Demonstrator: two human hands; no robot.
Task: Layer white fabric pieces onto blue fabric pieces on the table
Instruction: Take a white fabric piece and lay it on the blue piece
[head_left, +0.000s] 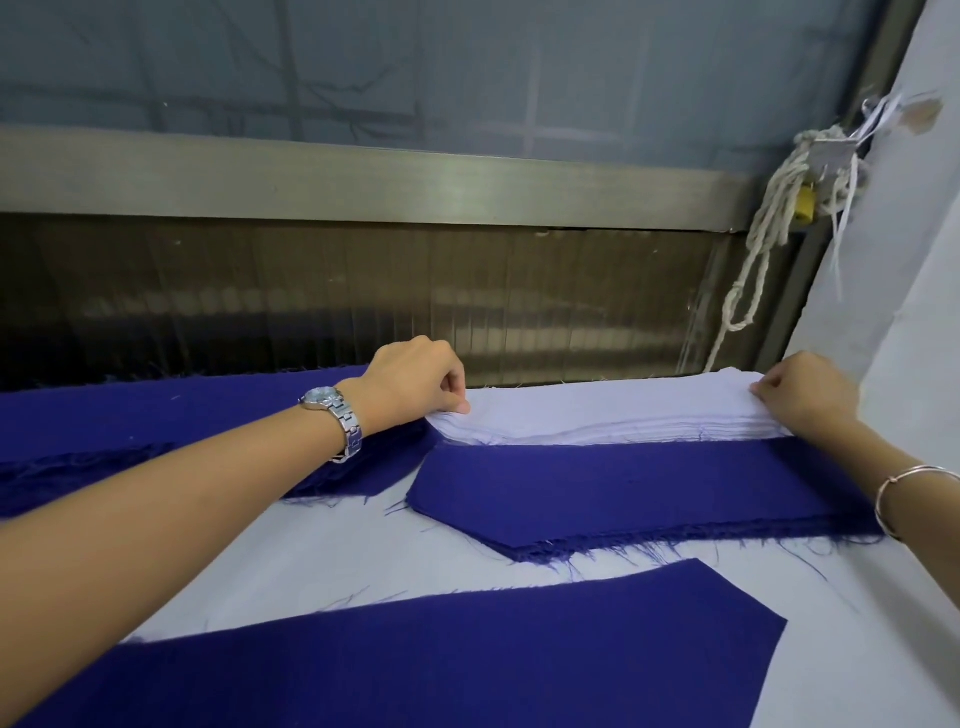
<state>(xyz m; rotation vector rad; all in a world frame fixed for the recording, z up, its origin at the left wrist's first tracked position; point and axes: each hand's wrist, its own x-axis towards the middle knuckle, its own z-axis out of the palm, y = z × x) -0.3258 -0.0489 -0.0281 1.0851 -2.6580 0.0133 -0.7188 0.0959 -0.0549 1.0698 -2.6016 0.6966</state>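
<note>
While both arms reach across the table (363, 551), the left hand (415, 382) pinches the left corner of the stack of white fabric pieces (597, 415), thumb and curled fingers closed on its top layers. The right hand (805, 392) pinches the stack's right corner in the same way. The white stack lies at the far edge of the table, stretched between the two hands. Just in front of it, touching its near edge, lies a pile of blue fabric pieces (639, 493) with frayed threads along its front. A single large blue piece (467, 649) lies nearer the person, apart from that pile. More blue fabric (156, 421) is heaped under the left forearm. A metal watch (332, 410) sits on the left wrist, a thin bangle (904, 499) on the right. A knotted rope (769, 244) hangs at the far right.
</note>
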